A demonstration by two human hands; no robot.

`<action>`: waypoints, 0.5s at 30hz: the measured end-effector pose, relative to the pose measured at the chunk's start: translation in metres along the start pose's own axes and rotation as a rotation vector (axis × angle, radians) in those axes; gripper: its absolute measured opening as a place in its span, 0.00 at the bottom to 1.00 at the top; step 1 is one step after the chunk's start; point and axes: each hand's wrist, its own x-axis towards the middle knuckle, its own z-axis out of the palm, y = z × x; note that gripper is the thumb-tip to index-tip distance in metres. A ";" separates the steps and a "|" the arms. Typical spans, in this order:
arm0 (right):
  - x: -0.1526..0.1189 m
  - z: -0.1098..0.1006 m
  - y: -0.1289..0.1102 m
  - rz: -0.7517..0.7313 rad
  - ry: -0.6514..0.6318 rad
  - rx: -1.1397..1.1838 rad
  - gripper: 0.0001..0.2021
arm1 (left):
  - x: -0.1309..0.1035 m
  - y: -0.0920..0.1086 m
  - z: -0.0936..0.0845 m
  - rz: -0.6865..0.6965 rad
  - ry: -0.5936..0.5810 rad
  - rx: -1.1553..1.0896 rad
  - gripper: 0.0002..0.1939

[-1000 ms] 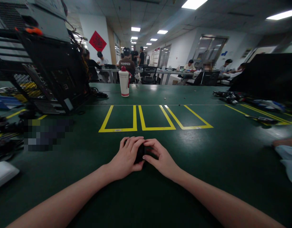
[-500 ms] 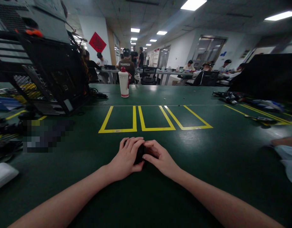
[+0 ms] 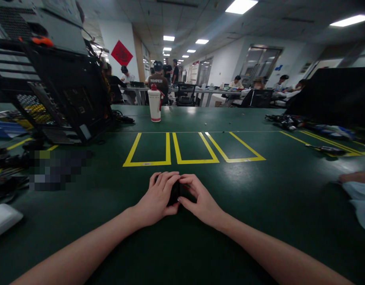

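A small black object (image 3: 174, 193) is between my hands near the middle of the green table (image 3: 117, 253); what it is cannot be made out. My left hand (image 3: 160, 194) wraps over it from the left, fingers on top and thumb at the near side. On the right, my right hand (image 3: 200, 200) has its fingers bent and its fingertips and thumb tip at the object's right side. Most of the object is hidden under my left fingers. Just beyond my hands lie three yellow tape outlines (image 3: 197, 161).
A white bottle with a red lid (image 3: 155, 105) stands farther back. A black computer case (image 3: 78, 99) and cables are at the left, a white object (image 3: 5, 219) nearer. Cables (image 3: 285, 120) and another person's arm (image 3: 356, 178) are at the right. People sit behind.
My right thumb and palm have shifted very slightly down and left at the black object. My left hand looks unmoved.
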 end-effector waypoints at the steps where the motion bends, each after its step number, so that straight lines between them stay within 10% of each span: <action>1: 0.000 -0.001 -0.001 -0.007 0.004 -0.012 0.16 | 0.000 0.000 0.000 -0.001 0.002 -0.001 0.33; 15: -0.002 0.001 -0.001 -0.008 0.133 0.007 0.19 | 0.002 0.001 0.001 0.000 0.004 0.013 0.33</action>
